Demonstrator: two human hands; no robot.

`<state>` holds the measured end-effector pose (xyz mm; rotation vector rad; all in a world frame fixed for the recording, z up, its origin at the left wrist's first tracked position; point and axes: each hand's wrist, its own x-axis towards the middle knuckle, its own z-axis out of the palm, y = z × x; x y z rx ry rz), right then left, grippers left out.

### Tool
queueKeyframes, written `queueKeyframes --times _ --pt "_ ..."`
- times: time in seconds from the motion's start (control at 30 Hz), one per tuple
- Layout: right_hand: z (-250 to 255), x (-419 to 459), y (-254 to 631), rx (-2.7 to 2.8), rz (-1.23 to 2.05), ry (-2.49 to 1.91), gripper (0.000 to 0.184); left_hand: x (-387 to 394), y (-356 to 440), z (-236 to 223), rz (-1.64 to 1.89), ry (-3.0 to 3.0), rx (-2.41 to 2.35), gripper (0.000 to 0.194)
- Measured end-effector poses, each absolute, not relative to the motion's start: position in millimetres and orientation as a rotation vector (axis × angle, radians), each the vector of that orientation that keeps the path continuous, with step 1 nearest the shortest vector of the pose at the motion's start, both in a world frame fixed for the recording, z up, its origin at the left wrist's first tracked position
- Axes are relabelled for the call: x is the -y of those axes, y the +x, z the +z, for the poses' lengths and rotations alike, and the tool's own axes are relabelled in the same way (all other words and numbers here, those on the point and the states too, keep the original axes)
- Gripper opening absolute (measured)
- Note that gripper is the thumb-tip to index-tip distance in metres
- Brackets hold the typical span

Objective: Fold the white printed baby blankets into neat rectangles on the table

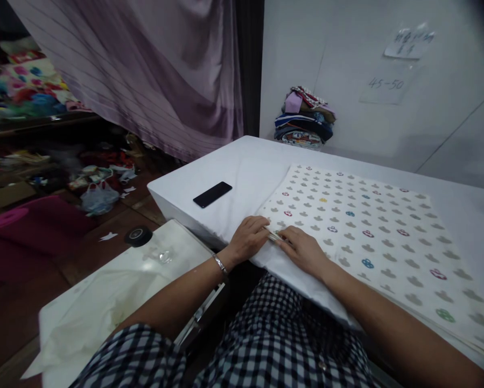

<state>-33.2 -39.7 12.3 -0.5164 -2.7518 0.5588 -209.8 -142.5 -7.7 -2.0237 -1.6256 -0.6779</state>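
A cream cloth (346, 231) printed with grey shapes and small coloured motifs lies flat on the white-covered table (177, 186). At its near left corner, my left hand (250, 234) is closed on the cloth's edge, with a metal bracelet round the wrist. Close beside it, my right hand (302, 248) pinches the same edge, fingers bent over it. A narrow folded strip of the edge shows between the two hands. The fingertips under the cloth are hidden.
A black phone (212, 194) lies on the table, left of the cloth. To the left stands a lower white table (181, 242) with pale fabric (100, 302) and a black round object (138, 235). Folded fabrics (304, 118) are stacked by the wall. A purple curtain (177, 64) hangs behind.
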Motion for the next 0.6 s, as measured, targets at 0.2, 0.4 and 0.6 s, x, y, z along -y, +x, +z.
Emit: queueKeyframes --times 0.2,0.4,0.6 --pt "18 28 -51 2.794 0.626 -0.481 0.02 144 -206 -7 -0.631 -2.002 1.692 0.012" --pt "17 26 -52 2.691 0.432 -0.554 0.024 150 -200 -13 -0.628 -1.925 1.873 0.008" --pt "10 33 -51 2.979 -0.02 -0.405 0.021 152 -195 -15 -0.685 -1.865 1.919 0.014"
